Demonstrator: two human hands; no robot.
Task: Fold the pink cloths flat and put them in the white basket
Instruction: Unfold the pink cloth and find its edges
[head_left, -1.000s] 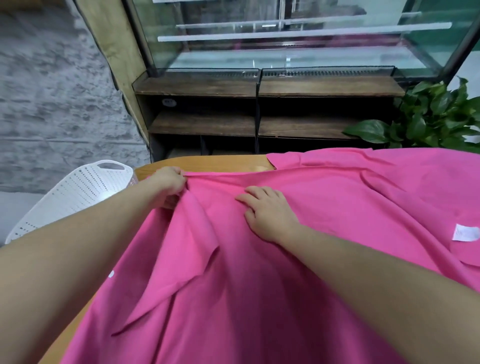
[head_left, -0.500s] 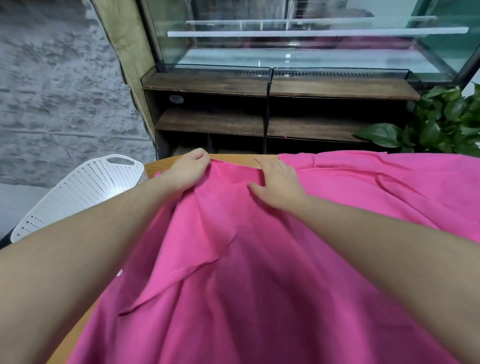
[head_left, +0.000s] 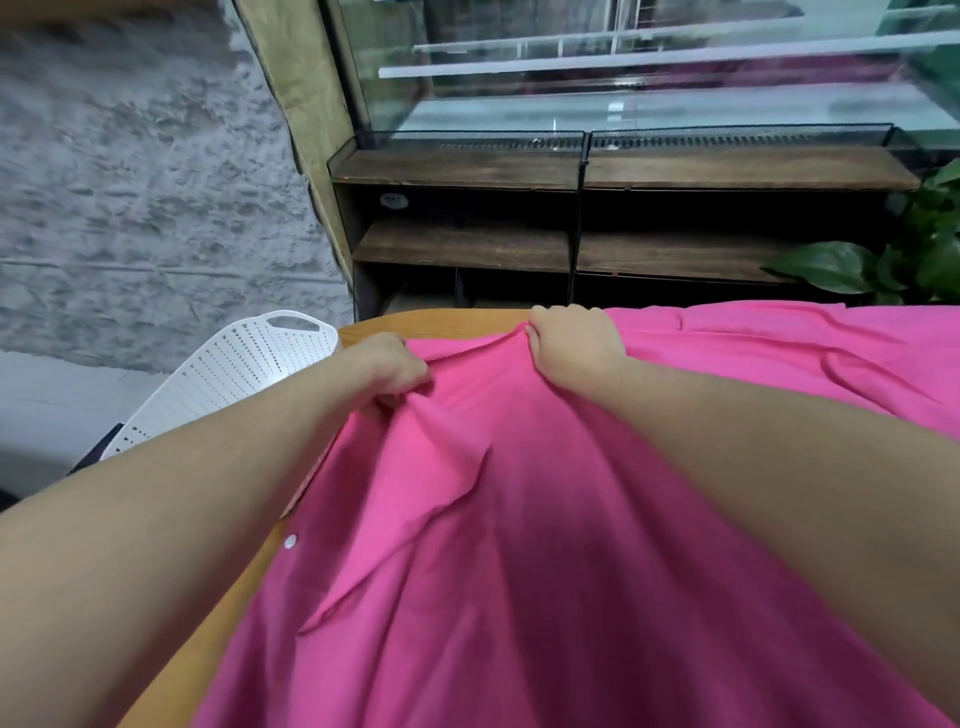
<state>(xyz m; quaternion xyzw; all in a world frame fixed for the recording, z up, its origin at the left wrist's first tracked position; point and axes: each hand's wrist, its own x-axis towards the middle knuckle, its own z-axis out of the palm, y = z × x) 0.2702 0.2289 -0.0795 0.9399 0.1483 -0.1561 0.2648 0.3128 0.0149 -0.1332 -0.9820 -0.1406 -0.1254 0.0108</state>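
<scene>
A large pink cloth (head_left: 571, 545) covers most of the wooden table (head_left: 447, 319), wrinkled and with a loose flap folded over near its left side. My left hand (head_left: 387, 366) grips a bunch of the cloth near its far left edge. My right hand (head_left: 574, 340) pinches the far edge of the same cloth, a little to the right. The cloth sags in a ridge between the two hands. The white basket (head_left: 234, 374), perforated and with a handle slot, stands off the table's left side, beyond my left forearm.
A dark wooden shelf unit (head_left: 571, 244) with a glass case on top stands just behind the table. A green leafy plant (head_left: 904, 254) is at the far right. A grey textured wall (head_left: 145, 197) fills the left.
My right hand has gone from lying flat on the cloth to pinching its far edge. My left hand keeps its grip. The view has shifted left and forward.
</scene>
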